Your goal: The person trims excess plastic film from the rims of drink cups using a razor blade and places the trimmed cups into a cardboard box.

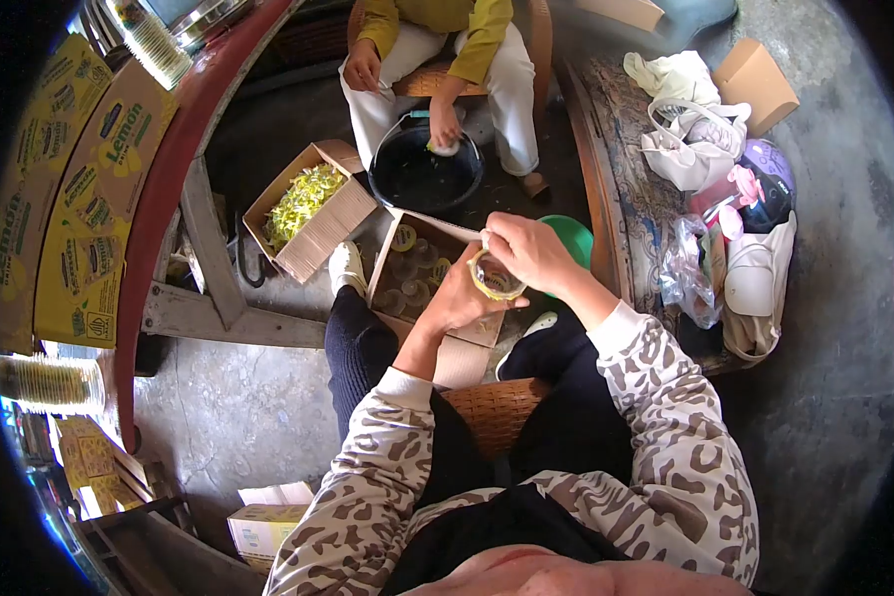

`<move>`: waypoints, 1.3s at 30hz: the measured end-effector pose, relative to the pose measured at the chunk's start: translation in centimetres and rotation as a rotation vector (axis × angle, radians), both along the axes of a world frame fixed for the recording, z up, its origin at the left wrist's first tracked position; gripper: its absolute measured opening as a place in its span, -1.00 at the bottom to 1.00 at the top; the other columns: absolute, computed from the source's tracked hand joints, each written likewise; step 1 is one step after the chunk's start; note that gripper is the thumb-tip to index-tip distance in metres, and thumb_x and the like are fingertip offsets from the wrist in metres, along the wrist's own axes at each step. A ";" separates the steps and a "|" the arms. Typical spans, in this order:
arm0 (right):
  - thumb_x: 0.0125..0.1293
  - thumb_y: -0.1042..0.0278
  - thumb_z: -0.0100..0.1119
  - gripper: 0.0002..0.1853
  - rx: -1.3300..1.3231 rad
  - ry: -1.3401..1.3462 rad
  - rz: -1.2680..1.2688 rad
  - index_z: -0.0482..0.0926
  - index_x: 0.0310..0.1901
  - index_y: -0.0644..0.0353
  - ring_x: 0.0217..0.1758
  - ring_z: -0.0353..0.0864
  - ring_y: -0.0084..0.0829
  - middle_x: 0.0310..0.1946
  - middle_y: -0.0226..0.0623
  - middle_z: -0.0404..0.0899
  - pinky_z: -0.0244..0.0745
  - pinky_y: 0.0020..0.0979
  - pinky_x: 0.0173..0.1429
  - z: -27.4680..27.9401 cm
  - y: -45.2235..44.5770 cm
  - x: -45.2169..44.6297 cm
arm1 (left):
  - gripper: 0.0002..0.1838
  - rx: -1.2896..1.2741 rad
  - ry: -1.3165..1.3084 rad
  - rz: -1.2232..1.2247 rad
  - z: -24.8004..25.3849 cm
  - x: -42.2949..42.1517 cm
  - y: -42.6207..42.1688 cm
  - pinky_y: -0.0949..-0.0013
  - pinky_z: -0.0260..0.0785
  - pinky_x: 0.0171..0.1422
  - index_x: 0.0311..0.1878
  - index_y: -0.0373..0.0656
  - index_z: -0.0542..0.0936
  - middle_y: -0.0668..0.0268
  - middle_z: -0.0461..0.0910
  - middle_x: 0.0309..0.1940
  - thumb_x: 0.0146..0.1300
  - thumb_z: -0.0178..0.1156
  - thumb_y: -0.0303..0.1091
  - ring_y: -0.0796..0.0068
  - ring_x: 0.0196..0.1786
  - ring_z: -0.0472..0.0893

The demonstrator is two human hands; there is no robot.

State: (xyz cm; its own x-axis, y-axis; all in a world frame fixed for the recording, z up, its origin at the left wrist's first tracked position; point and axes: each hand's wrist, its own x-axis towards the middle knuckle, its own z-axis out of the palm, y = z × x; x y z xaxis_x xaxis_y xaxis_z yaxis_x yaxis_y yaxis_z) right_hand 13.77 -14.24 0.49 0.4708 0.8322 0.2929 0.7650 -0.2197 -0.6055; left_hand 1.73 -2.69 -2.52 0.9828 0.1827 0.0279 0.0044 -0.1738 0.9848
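A clear plastic cup (498, 275) with a yellow-edged rim is tilted with its round end toward me. My left hand (457, 296) is wrapped around its side. At the far edge of the same rim, the fingers of my right hand (533, 253) are pinched together; the exact bit between the fingertips is hidden. Below my hands stands an open cardboard box (381, 266) holding several clear plastic cups (407, 268), some with yellow printed lids. My left forearm and hand cover part of this box.
Across from me, a seated person's hand (445, 127) holds a pale item over a black bucket (422, 189). Yellow strips (308, 199) fill another box. A green basin (572, 238) sits right. Bags (695, 139) lie on a bench; lemon cartons (94, 209) stand left beside stacked cups (55, 384).
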 end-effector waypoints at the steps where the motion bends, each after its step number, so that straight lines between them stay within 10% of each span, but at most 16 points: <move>1: 0.38 0.29 0.07 -0.82 0.014 -0.031 0.044 0.43 -0.30 0.23 -0.29 0.56 0.05 -0.42 -0.09 0.51 0.44 -0.06 -0.26 0.1 -0.1 -0.3 | -0.21 -0.095 -0.013 -0.060 -0.7 0.1 -0.1 0.28 0.44 0.18 0.17 -0.25 0.40 0.20 0.62 -0.05 -0.15 0.60 -0.36 0.38 0.03 0.61; 16: 0.40 0.23 0.06 -0.73 0.136 0.140 -0.667 0.49 -0.30 0.31 -0.28 0.66 -0.02 -0.36 0.05 0.63 0.50 -0.09 -0.24 -5.0 -0.4 9.4 | -0.50 0.211 -0.312 0.149 -0.4 0.6 -2.8 0.18 0.50 0.01 -0.05 -0.23 0.53 0.11 0.66 -0.25 -0.10 0.48 -0.42 0.08 -0.16 0.68; 19: 0.44 0.35 0.03 -0.82 0.353 0.819 -0.526 0.43 -0.25 0.29 -0.28 0.66 -0.41 -0.26 -0.16 0.61 0.62 -0.39 -0.21 -1.5 -1.7 9.3 | -0.46 0.147 -0.332 0.122 0.6 -0.1 -1.9 0.21 0.45 0.09 0.01 -0.26 0.48 0.12 0.63 -0.14 -0.08 0.47 -0.43 0.16 -0.06 0.64; 22: 0.42 0.47 0.03 -0.89 0.344 0.954 -0.380 0.40 -0.19 0.35 -0.24 0.68 -0.36 -0.23 -0.09 0.61 0.64 -0.37 -0.17 -1.3 -1.7 7.1 | -0.40 0.099 -0.291 0.133 -0.4 -0.1 -0.9 0.25 0.41 0.17 0.09 -0.29 0.41 0.11 0.56 -0.06 -0.04 0.45 -0.46 0.24 0.03 0.59; 27: 0.31 0.62 -0.09 -0.63 0.101 0.649 -0.049 0.48 0.12 0.12 -0.30 0.42 -0.57 -0.26 -0.40 0.50 0.40 -0.51 -0.19 -0.4 -1.3 3.7 | -0.44 0.130 -0.291 0.215 -1.1 0.8 -0.8 0.20 0.44 0.14 0.09 -0.28 0.42 0.07 0.57 -0.08 0.01 0.42 -0.46 0.15 0.00 0.61; 39: 0.34 0.20 0.29 -0.69 -0.086 0.449 0.144 0.59 -0.05 0.27 -0.19 0.58 -0.47 -0.24 -0.25 0.64 0.49 -0.39 0.05 1.6 -1.7 2.2 | -0.45 0.410 -0.314 0.265 -1.7 1.0 -0.4 0.19 0.46 0.04 0.00 -0.26 0.53 0.08 0.55 -0.11 -0.14 0.49 -0.47 0.08 -0.06 0.61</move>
